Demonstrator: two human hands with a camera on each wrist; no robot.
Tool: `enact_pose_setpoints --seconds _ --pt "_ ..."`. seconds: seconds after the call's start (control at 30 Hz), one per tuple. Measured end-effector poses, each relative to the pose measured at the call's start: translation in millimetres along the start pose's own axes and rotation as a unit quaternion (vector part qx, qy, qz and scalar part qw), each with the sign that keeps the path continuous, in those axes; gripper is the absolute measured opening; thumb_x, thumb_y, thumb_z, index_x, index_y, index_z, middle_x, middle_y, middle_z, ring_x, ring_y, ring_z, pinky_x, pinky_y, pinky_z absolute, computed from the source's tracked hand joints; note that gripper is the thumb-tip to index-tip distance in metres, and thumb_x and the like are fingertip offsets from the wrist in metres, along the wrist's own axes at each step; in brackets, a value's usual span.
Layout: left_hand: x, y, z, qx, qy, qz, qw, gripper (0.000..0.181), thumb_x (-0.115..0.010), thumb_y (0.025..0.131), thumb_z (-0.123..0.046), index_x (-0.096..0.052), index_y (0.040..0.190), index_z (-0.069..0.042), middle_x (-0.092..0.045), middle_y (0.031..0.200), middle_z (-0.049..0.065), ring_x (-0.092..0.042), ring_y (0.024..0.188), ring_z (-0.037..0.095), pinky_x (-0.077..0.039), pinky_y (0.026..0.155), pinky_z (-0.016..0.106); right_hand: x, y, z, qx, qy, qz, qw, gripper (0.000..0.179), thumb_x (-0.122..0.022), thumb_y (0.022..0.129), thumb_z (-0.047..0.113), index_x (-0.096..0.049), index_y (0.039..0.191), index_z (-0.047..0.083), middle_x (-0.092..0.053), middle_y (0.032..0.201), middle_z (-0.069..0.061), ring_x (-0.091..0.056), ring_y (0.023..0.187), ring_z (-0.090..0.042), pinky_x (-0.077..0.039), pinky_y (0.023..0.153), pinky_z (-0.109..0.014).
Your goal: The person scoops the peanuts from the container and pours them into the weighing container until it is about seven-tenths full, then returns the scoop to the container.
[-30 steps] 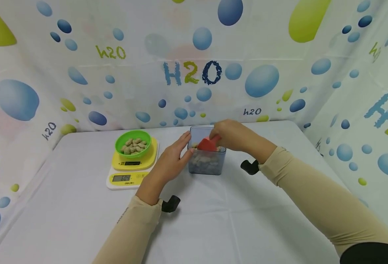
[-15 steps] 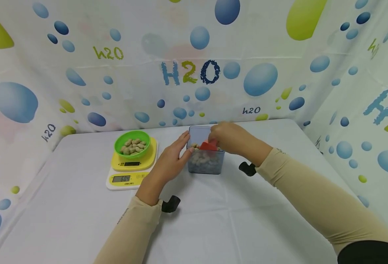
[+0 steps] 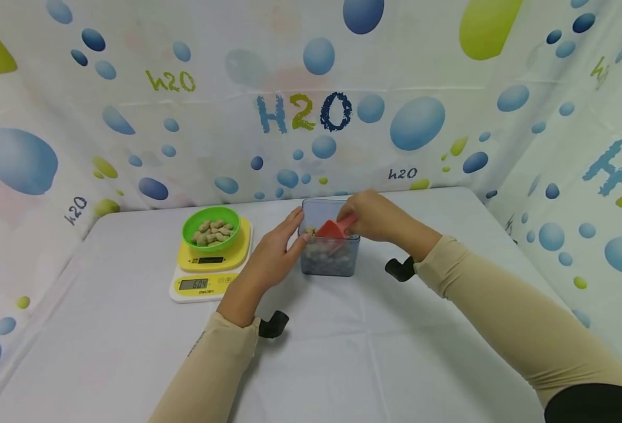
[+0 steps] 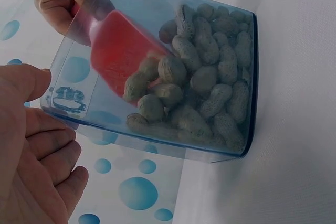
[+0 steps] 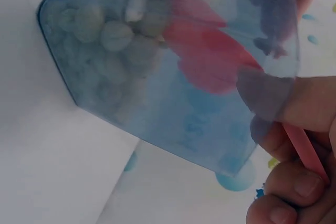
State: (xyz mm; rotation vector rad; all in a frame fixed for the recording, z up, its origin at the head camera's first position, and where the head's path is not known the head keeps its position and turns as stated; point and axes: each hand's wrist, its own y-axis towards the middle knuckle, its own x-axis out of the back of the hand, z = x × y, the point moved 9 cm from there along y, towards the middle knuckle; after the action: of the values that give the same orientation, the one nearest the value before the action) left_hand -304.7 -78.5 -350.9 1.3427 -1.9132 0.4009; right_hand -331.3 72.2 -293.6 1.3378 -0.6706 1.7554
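A clear bluish plastic box (image 3: 328, 269) stands on the cloth, partly filled with unshelled peanuts (image 4: 207, 43). The right hand (image 3: 377, 216) grips the handle of a red scoop (image 3: 332, 230), reaching over the box's right rim. In the left wrist view, the scoop's blade (image 4: 123, 45) is inside the box, with its lower edge among the peanuts. Against the box's left side rests the left hand (image 3: 273, 258), its fingers fairly straight and its thumb near the front rim. To its left, a green bowl (image 3: 213, 248) of peanuts sits on a yellow-and-white kitchen scale (image 3: 176, 292).
The scale's display (image 3: 193, 284) appears to read 60.4. White cloth (image 3: 311, 364) covers the table, whose far edge lies just behind the box. A printed curtain (image 3: 210, 153) hangs at the back and sides. The left forearm passes close to the scale's right side.
The right hand has dipped slightly and come back up, shifting the scoop within the box. The left hand stays against the box, and the bowl and scale stay put.
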Motion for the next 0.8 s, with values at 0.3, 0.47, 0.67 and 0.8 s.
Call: enact_pose_setpoints --seconds 0.3,0.47,0.67,0.8 --pt "-0.2 0.5 -0.7 0.004 0.003 0.002 1.0000 0.062 -0.043 0.104 -0.043 -0.026 0.157 -0.016 -0.019 0.164 -0.007 -0.022 0.150 0.015 -0.028 0.120 0.043 -6.7 1.7 -7.0 -0.037 0.021 -0.008 0.9991 0.027 -0.078 0.085 0.016 -0.076 0.110 0.007 -0.073 0.105 -0.007 -0.065 0.094 -0.022 -0.057 0.085 -0.037" --pt "0.3 1.0 -1.3 0.005 0.005 -0.001 1.0000 0.062 -0.043 0.104 -0.042 -0.026 0.157 -0.016 -0.018 0.164 -0.008 -0.021 0.151 0.014 -0.028 0.120 0.043 -2.9 -0.4 -10.7 -0.045 0.042 -0.001 0.9981 0.027 -0.079 0.084 0.018 -0.077 0.109 0.009 -0.074 0.106 -0.006 -0.063 0.096 -0.022 -0.056 0.085 -0.038" --pt "-0.3 1.6 -0.2 0.005 0.002 0.000 1.0000 0.063 -0.042 0.104 -0.045 -0.024 0.158 -0.018 -0.018 0.164 -0.008 -0.020 0.151 0.014 -0.026 0.121 0.043 -8.2 -2.8 -15.9 -0.071 0.081 0.000 0.9941 0.031 -0.078 0.086 0.022 -0.075 0.114 0.009 -0.073 0.110 -0.006 -0.061 0.100 -0.023 -0.056 0.085 -0.037" --pt "-1.1 0.8 -0.2 0.006 0.003 0.001 1.0000 0.062 -0.041 0.104 -0.045 -0.023 0.158 -0.021 -0.018 0.164 -0.009 -0.020 0.151 0.013 -0.026 0.121 0.042 -8.5 -5.3 -19.3 -0.085 0.094 -0.018 0.9918 0.032 -0.075 0.088 0.022 -0.074 0.117 0.009 -0.072 0.113 -0.006 -0.061 0.103 -0.023 -0.056 0.088 -0.038"
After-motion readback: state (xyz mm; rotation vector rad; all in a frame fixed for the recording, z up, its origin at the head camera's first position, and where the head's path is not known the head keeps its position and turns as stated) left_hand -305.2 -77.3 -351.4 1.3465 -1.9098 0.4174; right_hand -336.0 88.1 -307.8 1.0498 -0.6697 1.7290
